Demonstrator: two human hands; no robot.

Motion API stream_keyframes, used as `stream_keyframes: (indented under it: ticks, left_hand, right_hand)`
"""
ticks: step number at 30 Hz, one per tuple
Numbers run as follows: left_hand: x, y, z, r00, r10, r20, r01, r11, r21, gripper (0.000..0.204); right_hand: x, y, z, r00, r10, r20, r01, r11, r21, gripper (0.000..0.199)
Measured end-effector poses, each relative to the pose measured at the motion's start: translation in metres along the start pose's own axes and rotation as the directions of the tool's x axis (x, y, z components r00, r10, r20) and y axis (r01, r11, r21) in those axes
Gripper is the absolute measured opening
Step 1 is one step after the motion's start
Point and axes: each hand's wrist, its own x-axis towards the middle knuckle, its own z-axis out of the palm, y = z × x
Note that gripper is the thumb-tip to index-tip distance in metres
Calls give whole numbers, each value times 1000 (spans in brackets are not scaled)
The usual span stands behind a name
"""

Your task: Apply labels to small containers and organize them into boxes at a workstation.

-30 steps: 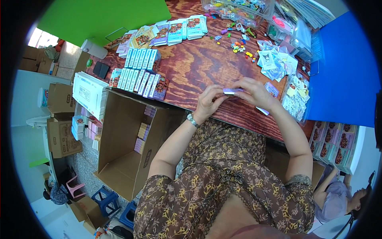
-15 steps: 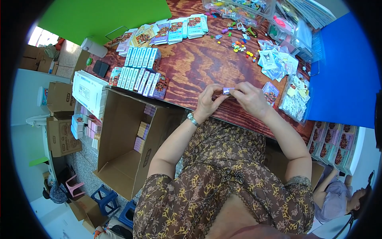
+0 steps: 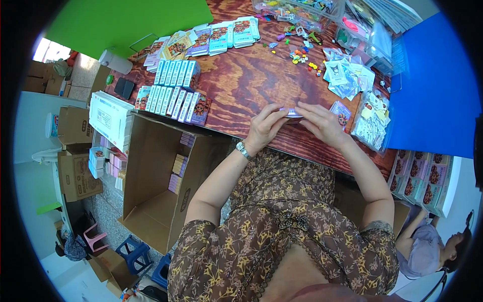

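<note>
A small purple carton (image 3: pixel 291 112) is held between my two hands near the table's front edge, its narrow end facing up. My left hand (image 3: pixel 265 126), with a watch on the wrist, grips its left side between thumb and fingers. From the right, my right hand (image 3: pixel 322 124) closes on the carton, fingers bent over its end; the thumb is mostly hidden. Just beyond my right hand lies a stack of purple printed cartons (image 3: pixel 341 114). Filled cartons (image 3: pixel 173 103) stand in two rows to the left on the wooden table (image 3: pixel 236 75).
Flat cartons (image 3: pixel 220 38) lie in piles at the back. Small colourful toys (image 3: pixel 302 55), picture packets (image 3: pixel 344 78) and a tray of small white packets (image 3: pixel 372 121) are on the right. A large cardboard box (image 3: pixel 151 176) stands below the left edge. Another person (image 3: pixel 427 249) is at lower right.
The right hand's fingers have gone from pinching at the carton's end to lying flatter over its right side. The carton's end looks flatter and wider. The view has shifted slightly.
</note>
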Motion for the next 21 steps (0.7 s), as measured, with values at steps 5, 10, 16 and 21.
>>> stream_keyframes:
  ticks: [5, 10, 16, 21]
  left_hand:
    - [-11, -5, 4, 1000, 18, -8, -18, 1000, -8, 33]
    - [-12, 4, 4, 999, -46, -12, 46, 999, -11, 35]
    - [23, 14, -80, 996, -81, 43, 47, 852, 521, 24]
    - [5, -21, -150, 984, -122, 132, -30, 612, 790, 33]
  right_hand:
    - [-8, -1, 15, 993, -115, -18, 108, 969, -223, 42]
    - [-8, 1, 14, 997, -78, -10, 75, 982, -172, 43]
    - [-35, 19, -51, 980, 179, 89, -149, 951, -271, 45]
    - [-49, 45, -94, 831, 431, 352, -286, 873, -396, 81]
